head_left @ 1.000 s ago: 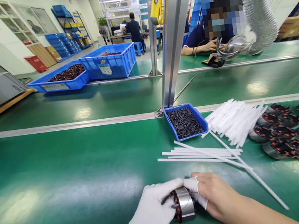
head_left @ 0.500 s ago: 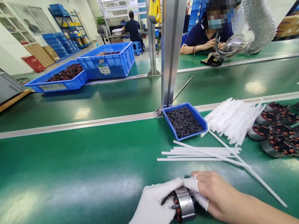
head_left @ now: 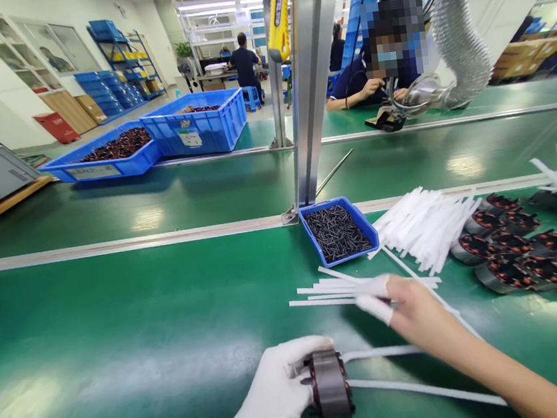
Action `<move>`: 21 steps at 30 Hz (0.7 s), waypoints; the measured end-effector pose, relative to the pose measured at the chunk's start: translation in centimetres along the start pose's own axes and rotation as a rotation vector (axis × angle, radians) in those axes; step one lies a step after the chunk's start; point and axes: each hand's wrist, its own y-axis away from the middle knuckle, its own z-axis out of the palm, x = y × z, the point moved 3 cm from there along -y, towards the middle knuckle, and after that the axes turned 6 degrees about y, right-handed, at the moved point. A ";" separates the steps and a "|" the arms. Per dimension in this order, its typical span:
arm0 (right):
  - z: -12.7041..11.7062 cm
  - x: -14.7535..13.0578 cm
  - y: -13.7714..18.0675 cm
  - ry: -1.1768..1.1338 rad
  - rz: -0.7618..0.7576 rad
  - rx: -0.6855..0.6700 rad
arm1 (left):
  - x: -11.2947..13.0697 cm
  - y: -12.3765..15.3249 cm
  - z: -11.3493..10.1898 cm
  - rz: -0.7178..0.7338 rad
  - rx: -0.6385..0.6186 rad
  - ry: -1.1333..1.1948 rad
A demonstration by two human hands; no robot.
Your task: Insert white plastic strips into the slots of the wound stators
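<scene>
My left hand (head_left: 272, 394), in a white glove, grips a small motor stator (head_left: 330, 384) by its left side. The stator has a dark grey metal body with black and copper-coloured parts at its ends. Two white strips (head_left: 420, 391) run out to the right from its right side. My right hand (head_left: 400, 302), with white covers on its fingertips, is over a loose bunch of white strips (head_left: 318, 292). Its thumb and forefinger look apart, slightly blurred, with nothing plainly held between them. Part of the bunch is hidden under that hand.
A blue tray (head_left: 339, 232) of short black pieces stands beyond the strips. A white strip pile (head_left: 424, 226) and several stators (head_left: 530, 254) lie right. A metal post (head_left: 308, 91) rises behind the tray. Blue bins (head_left: 198, 124) stand far left; a co-worker (head_left: 375, 84) sits across the bench.
My right hand has left the stator and moved up and right to the loose strips. The two strips at the stator now show. My left hand still holds the stator, which has turned slightly.
</scene>
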 end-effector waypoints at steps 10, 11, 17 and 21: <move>-0.1 2.9 -1.5 0.382 0.127 0.050 | 1.6 0.2 -0.7 -0.051 0.009 0.205; -0.4 3.0 -1.3 0.328 0.166 0.041 | 1.6 0.2 -0.8 -0.056 0.038 0.273; -1.7 1.4 -0.6 -0.392 0.093 -0.138 | 1.9 0.0 -0.8 -0.045 0.068 0.418; -1.9 0.1 -0.4 -0.544 0.066 -0.185 | 1.6 0.0 -0.9 -0.074 -0.038 0.439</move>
